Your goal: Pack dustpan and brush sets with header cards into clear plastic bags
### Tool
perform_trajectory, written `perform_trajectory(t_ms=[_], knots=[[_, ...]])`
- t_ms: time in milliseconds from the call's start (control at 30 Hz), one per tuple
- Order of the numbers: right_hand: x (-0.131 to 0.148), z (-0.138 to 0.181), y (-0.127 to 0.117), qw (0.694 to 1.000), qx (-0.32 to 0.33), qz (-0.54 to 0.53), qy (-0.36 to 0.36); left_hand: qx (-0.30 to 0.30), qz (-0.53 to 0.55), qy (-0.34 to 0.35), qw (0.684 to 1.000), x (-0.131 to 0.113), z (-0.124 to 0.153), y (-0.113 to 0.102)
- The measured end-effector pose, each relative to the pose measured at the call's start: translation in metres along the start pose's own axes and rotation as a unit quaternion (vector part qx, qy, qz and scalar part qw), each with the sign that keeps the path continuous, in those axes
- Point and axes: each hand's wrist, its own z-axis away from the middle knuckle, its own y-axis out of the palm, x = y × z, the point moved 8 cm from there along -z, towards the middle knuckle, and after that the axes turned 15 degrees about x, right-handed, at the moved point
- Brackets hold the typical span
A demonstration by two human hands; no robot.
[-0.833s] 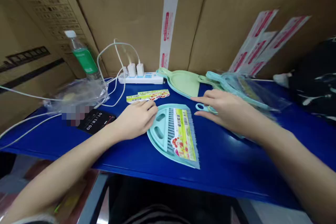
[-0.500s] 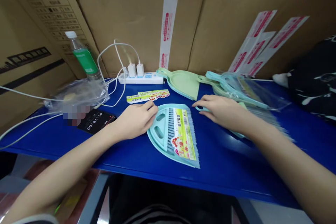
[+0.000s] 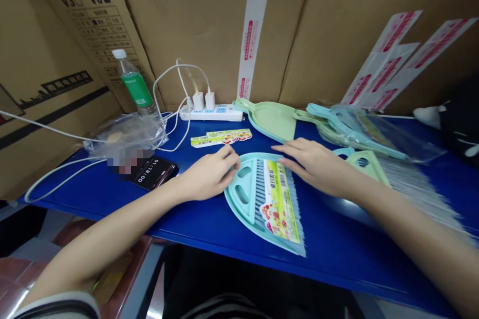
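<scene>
A teal hand brush point(image 3: 249, 194) with a colourful paper label point(image 3: 279, 199) across its bristles lies flat on the blue table point(image 3: 194, 219). My left hand point(image 3: 209, 177) rests curled against the brush's left rim, fingertips on its handle end. My right hand point(image 3: 318, 164) lies flat, fingers stretched out, over the brush's upper right corner and the top of the label. It holds nothing. Just right of it lie more brushes point(image 3: 364, 164), green and teal, with long pale bristles.
A strip of labels point(image 3: 220, 137) lies behind my left hand. Green dustpans point(image 3: 273, 119) and bagged ones point(image 3: 355, 127) sit at the back. A power strip point(image 3: 211, 112), cables, a bottle point(image 3: 134, 84), a plastic bag point(image 3: 125, 134) and a timer point(image 3: 153, 172) stand left. Cardboard boxes wall the back.
My right hand let go of the teal handle at the right and moved left onto the labelled brush. The left hand stayed put. The view shifted slightly.
</scene>
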Motion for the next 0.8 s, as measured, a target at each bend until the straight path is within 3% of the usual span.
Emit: perform_trajectory(t_ms=[267,400,500,600,700,800], knots=[[0.011,-0.006,0.002,0.999,-0.010,-0.051,-0.016,-0.041,0.064,-0.005,0.997,-0.002,0.002,-0.001],[0.012,-0.007,0.005,0.998,0.000,-0.063,-0.013,-0.031,0.011,-0.020,0.999,0.000,0.001,-0.009],[0.013,-0.008,0.008,0.998,0.026,-0.064,-0.003,-0.045,-0.122,-0.177,0.976,0.026,0.009,-0.031],[0.011,-0.008,0.011,0.996,0.060,-0.070,0.015,-0.066,-0.205,-0.363,0.906,0.061,0.034,-0.061],[0.004,-0.008,0.014,0.989,0.090,-0.108,0.049,0.002,-0.207,-0.498,0.842,0.096,0.059,-0.072],[-0.001,-0.006,0.015,0.979,0.106,-0.159,0.072,0.071,-0.163,-0.548,0.817,0.118,0.073,-0.069]])
